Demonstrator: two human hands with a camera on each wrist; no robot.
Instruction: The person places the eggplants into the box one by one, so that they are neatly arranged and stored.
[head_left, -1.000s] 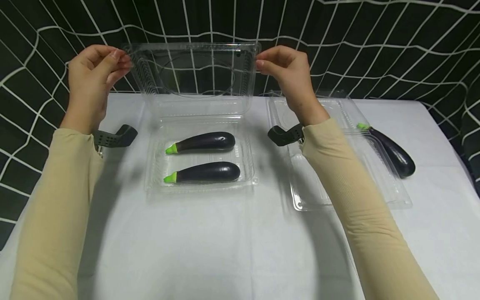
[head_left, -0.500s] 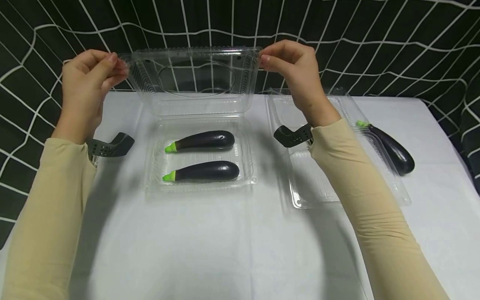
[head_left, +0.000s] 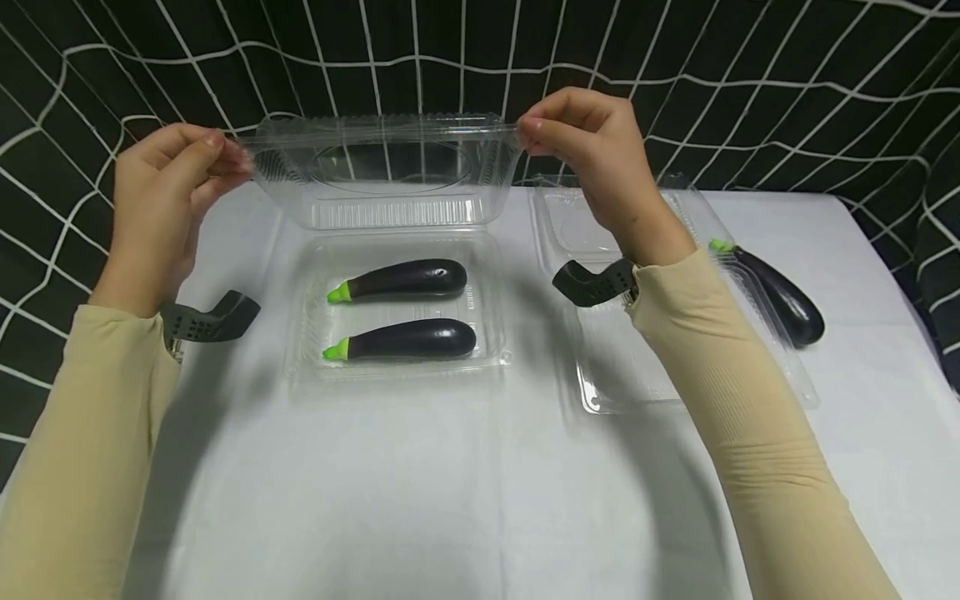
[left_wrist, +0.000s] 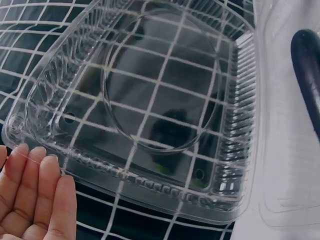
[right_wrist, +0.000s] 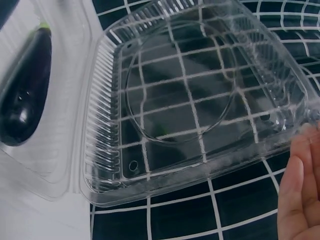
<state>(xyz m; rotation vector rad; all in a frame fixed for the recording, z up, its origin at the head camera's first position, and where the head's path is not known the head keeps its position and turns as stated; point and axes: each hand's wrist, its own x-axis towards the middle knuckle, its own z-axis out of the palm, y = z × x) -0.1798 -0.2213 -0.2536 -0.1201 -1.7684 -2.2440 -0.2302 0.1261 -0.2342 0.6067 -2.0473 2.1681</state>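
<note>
A clear plastic clamshell container (head_left: pixel 405 375) lies in the middle of the white table, its lid (head_left: pixel 390 208) raised at the back. Two eggplants (head_left: pixel 408 279) with green stem ends lie side by side in its base. My left hand (head_left: pixel 168 187) pinches the lid's left upper corner, and my right hand (head_left: pixel 592 158) pinches the right one. In the left wrist view my fingers (left_wrist: pixel 62 205) lie along the corner of the lid (left_wrist: pixel 160 85). The right wrist view has my other fingers (right_wrist: pixel 295 185) at the opposite corner, with part of one eggplant (right_wrist: pixel 27 90) showing.
A second clear container (head_left: pixel 622 367) lies to the right, partly hidden under my right sleeve (head_left: pixel 735 400). Beside it a third eggplant (head_left: pixel 783 300) lies on the white tablecloth (head_left: pixel 337 500). A dark cloth with a white net (head_left: pixel 420 58) hangs along the back.
Both hands have drawn the lid's free edge down and toward me, so it leans further over the base. The left hand has shifted slightly left and the right hand slightly right. The eggplants keep their places.
</note>
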